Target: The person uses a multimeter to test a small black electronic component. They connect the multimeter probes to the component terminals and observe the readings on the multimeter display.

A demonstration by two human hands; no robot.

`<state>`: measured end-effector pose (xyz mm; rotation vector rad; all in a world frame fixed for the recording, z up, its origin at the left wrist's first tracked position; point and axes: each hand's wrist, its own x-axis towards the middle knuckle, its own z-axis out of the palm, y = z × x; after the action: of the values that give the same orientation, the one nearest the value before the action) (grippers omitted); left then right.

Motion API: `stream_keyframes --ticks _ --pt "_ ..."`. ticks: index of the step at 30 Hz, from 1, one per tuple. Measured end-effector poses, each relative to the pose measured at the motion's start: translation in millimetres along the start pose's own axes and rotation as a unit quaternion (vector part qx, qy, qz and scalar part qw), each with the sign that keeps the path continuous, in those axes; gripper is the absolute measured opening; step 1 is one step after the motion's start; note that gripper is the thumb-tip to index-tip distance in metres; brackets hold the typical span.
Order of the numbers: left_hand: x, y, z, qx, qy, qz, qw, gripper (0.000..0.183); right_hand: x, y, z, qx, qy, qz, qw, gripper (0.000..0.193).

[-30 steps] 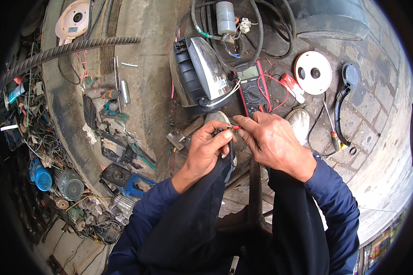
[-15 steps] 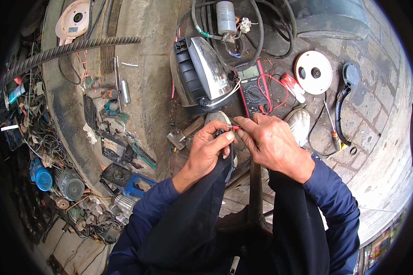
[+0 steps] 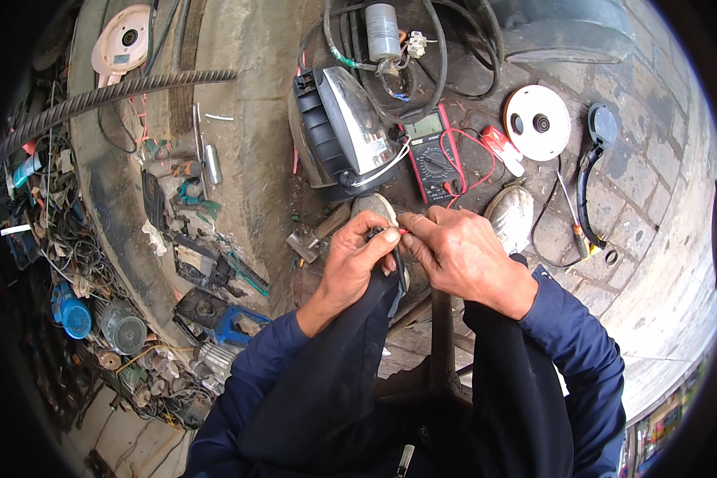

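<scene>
My left hand (image 3: 354, 259) is closed round a black cable (image 3: 401, 277), which hangs down below the fingers. Against it, my right hand (image 3: 468, 253) pinches a thin red wire (image 3: 404, 232) at the cable's end; the fingertips hide most of the joint. Both hands meet above my left shoe (image 3: 373, 207). Beyond them lies an electric kettle (image 3: 344, 131) on its side, with a shiny body, black handle side and white lead. To its right rests a red-framed multimeter (image 3: 432, 159) with red leads.
A white round base (image 3: 556, 119), a black curved handle (image 3: 589, 179) and a screwdriver (image 3: 579, 235) lie to the right. A hammer (image 3: 304, 245) is beside my left hand. Coiled cable (image 3: 498, 56) and a grey cylinder (image 3: 382, 32) sit far off. Motors (image 3: 124, 325) and scrap crowd the left.
Both hands stay together, but the fingers have closed in, so less of the red wire shows. The whole view has shifted slightly; the things on the ground have not visibly moved.
</scene>
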<state>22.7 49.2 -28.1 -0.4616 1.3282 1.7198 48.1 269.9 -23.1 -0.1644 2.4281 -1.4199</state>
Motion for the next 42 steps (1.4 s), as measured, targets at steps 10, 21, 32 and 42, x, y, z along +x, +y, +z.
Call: stream_keyframes --ticks 10,21,32,42 --pt "-1.6 -0.5 3.3 0.043 0.021 0.047 0.998 0.007 -5.8 -1.5 8.8 0.076 0.019 0.01 0.997 0.014" --pt "1.3 -4.7 4.6 0.063 0.004 0.047 0.997 0.011 -10.5 -6.5 15.1 0.192 -0.073 0.114 0.972 0.016" --pt "3.5 -4.5 0.0 0.15 -0.016 0.002 0.989 0.017 -17.9 4.0 20.4 0.13 -0.055 0.1 0.985 0.016" --pt "55.1 -58.0 -33.2 0.459 0.031 0.034 0.887 0.025 -37.3 17.7 -28.0 0.167 0.006 0.24 0.956 0.016"
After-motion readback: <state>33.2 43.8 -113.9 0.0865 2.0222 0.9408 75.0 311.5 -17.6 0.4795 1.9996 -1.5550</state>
